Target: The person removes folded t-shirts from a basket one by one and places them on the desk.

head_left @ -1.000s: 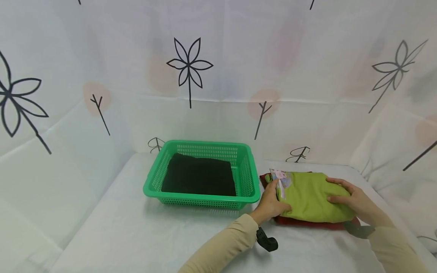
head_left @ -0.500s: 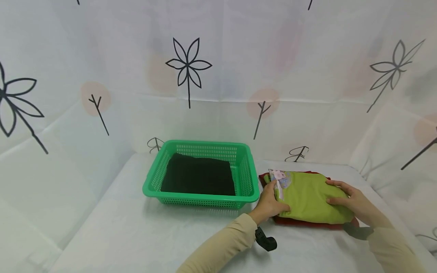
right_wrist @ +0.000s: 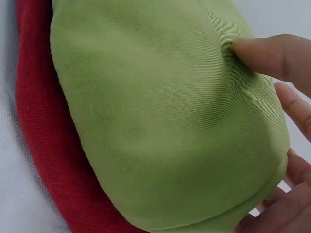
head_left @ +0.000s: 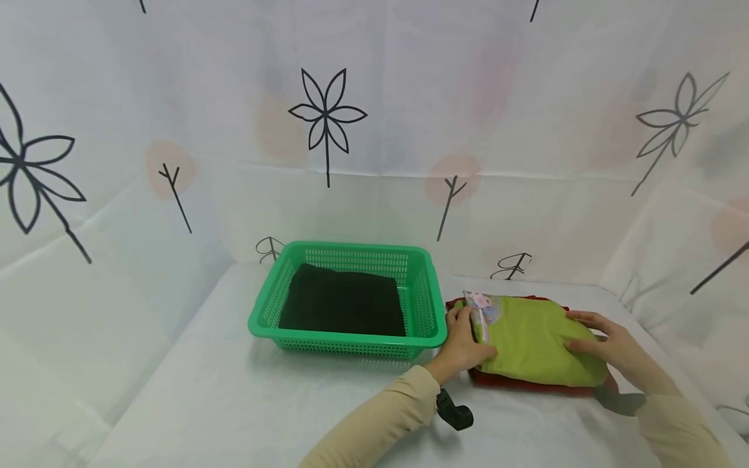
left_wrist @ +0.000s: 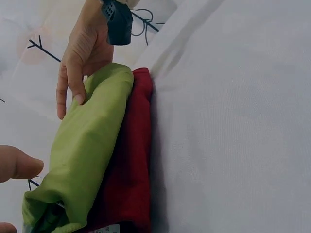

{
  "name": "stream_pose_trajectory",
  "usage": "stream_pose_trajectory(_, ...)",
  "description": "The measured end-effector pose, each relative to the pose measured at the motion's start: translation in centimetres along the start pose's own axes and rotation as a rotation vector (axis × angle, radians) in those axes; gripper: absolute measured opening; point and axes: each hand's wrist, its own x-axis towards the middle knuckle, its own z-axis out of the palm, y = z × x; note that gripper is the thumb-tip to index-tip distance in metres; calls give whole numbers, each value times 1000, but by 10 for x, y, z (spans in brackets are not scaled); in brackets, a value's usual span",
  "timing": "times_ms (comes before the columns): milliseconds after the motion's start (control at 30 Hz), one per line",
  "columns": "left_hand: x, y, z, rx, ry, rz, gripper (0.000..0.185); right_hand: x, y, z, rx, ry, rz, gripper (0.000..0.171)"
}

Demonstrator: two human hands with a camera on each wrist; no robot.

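Observation:
A folded green garment (head_left: 529, 341) lies on a folded red garment (head_left: 521, 383) at the right of the white-covered surface. My left hand (head_left: 465, 335) holds the green garment's left end, where a pale printed patch (head_left: 482, 305) shows. The thumb (left_wrist: 19, 165) is on top. My right hand (head_left: 593, 338) grips the right end, with the thumb (right_wrist: 269, 56) pressed into the cloth and fingers (right_wrist: 286, 199) curled round the edge. In the left wrist view the green garment (left_wrist: 85, 150) sits on the red one (left_wrist: 126, 184), with the right hand (left_wrist: 80, 58) at its far end.
A green plastic basket (head_left: 266, 318) stands just left of the pile, with a folded black cloth (head_left: 342, 304) in it. White sheets printed with flowers (head_left: 326, 114) wall in the back and both sides. A black wrist strap (head_left: 453, 413) hangs under my left sleeve.
My right hand has slid slightly further toward the right end of the green garment. The left hand stays at the left end, and the pile has not moved.

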Motion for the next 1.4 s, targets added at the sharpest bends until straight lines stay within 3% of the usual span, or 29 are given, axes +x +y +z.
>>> stream_pose_trajectory(133, 0, 1, -1, 19, 4, 39, 81, 0, 0, -1, 29, 23, -18, 59)
stream_pose_trajectory(433, -3, 11, -1, 274, 29, 226, 75, -3, -2, -5, 41, 121, -28, 43)
stream_pose_trajectory(633, -4, 21, -8, 398, 17, 374, 65, -3, -8, -9, -9, 146, 14, 50)
stream_pose_trajectory(767, -6, 29, -15, 462, 0, 430, 57, -3, -17, -10, -30, 166, -6, 50)
stream_pose_trajectory(1100, -5, 44, -36, 629, 32, 473, 56, -1, -47, -10, -87, 217, -94, 45)
stream_pose_trajectory(1400, -7, 49, -66, 723, -58, 471, 58, 1, -86, -3, -120, 263, -200, 45)
